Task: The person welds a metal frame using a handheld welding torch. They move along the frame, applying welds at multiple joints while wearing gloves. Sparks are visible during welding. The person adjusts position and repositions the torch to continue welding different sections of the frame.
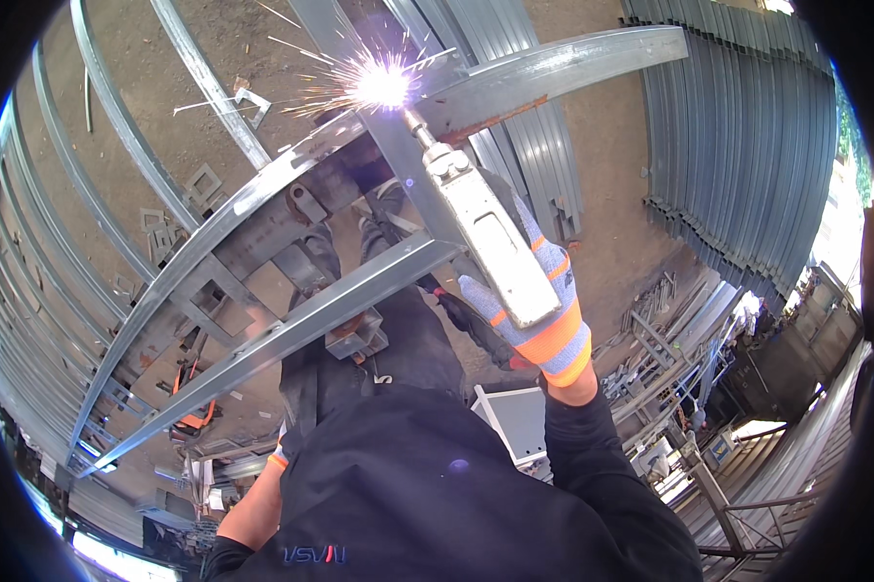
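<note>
My right hand (559,335), in a grey and orange glove, is wrapped round a white handheld welding gun (498,244). The gun's metal nozzle points up and left at a joint in a steel frame (306,320). A bright white-violet flash (382,87) with flying sparks glares at the nozzle tip and hides the joint itself. Curved and straight steel profiles make up the frame, with short cross pieces between them. Low at the left, my left hand (281,453) shows only a bit of glove beside my dark jacket; its fingers are hidden.
Long steel profiles (127,126) lie in rows on the left. A large stack of grey profiles (737,145) stands at the far right. Metal offcuts (660,339) lie at the right. An orange tool (196,412) is on the ground below the frame, near my legs.
</note>
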The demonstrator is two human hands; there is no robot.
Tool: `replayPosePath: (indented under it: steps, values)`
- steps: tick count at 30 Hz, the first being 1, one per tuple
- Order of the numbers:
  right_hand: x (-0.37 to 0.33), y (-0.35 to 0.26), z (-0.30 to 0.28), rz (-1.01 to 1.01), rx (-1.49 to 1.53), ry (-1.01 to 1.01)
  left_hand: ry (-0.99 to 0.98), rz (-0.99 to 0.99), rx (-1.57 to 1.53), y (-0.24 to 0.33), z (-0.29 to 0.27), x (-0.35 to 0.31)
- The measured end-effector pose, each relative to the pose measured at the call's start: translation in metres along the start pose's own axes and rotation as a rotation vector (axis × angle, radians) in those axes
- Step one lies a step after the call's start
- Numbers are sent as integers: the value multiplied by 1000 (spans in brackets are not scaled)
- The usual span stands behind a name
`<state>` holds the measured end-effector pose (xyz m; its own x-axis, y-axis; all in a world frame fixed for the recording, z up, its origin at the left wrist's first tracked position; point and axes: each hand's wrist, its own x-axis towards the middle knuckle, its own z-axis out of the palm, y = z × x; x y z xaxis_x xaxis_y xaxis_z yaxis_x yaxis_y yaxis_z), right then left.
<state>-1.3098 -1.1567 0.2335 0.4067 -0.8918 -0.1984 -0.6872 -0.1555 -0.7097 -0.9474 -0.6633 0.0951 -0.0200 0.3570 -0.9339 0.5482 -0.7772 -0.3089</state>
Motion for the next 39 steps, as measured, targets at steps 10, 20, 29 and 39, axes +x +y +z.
replayPosePath:
  steps: [10, 20, 29, 39]
  values:
    - [-11, 4, 2, 28, 77, -54, -14, 5, -10, -1, 7, 2]
    - [-6, 1, -1, 34, 58, -9, -11, 10, -30, -4, 2, 4]
    - [-12, 8, 1, 0, 62, 1, -22, 7, -46, -6, 2, 3]
    - [-22, 7, 1, 50, 66, -15, -33, 15, -64, -12, 5, 4]
